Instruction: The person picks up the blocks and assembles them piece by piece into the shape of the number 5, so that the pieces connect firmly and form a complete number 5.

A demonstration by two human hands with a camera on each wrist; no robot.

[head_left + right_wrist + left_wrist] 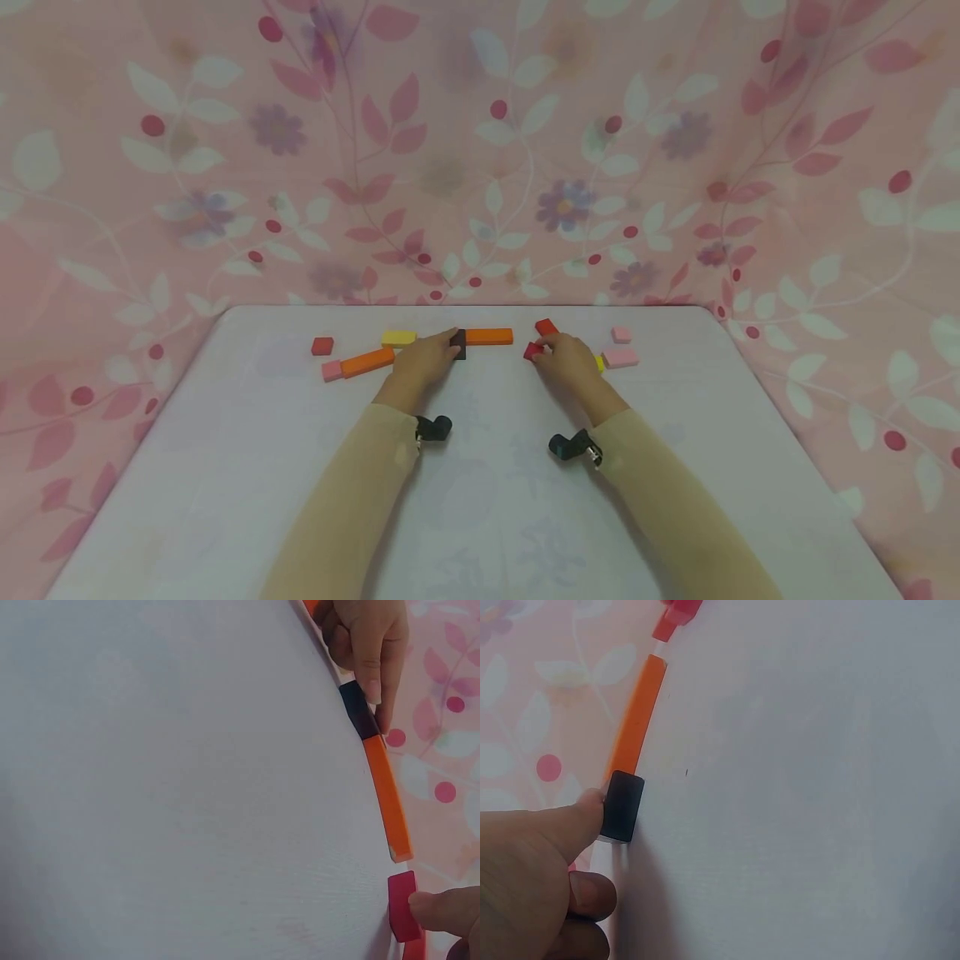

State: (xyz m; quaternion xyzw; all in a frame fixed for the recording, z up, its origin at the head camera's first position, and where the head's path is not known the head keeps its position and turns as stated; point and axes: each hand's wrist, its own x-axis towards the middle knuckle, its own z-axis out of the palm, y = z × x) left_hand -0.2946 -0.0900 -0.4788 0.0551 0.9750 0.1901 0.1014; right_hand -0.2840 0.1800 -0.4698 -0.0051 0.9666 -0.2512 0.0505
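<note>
In the head view my left hand (426, 360) holds a black block (461, 345) by its side. The black block stands against the left end of a long orange block (489, 337), and both are also visible in the left wrist view. My right hand (572, 363) pinches a dark red block (533, 351). In the right wrist view the thumb (427, 909) lies on this block's face. A second red block (547, 327) is just behind the fingers; in the right wrist view it shows partly beneath the held one. Other fingers of the right hand are hidden.
Left of my left hand lie a yellow block (399, 338), another orange block (367, 362), a small pink block (332, 371) and a red block (322, 346). Two pink blocks (620, 358) and a partly hidden yellow block (599, 363) lie at right. A patterned cloth (480, 167) hangs behind the white table (480, 517).
</note>
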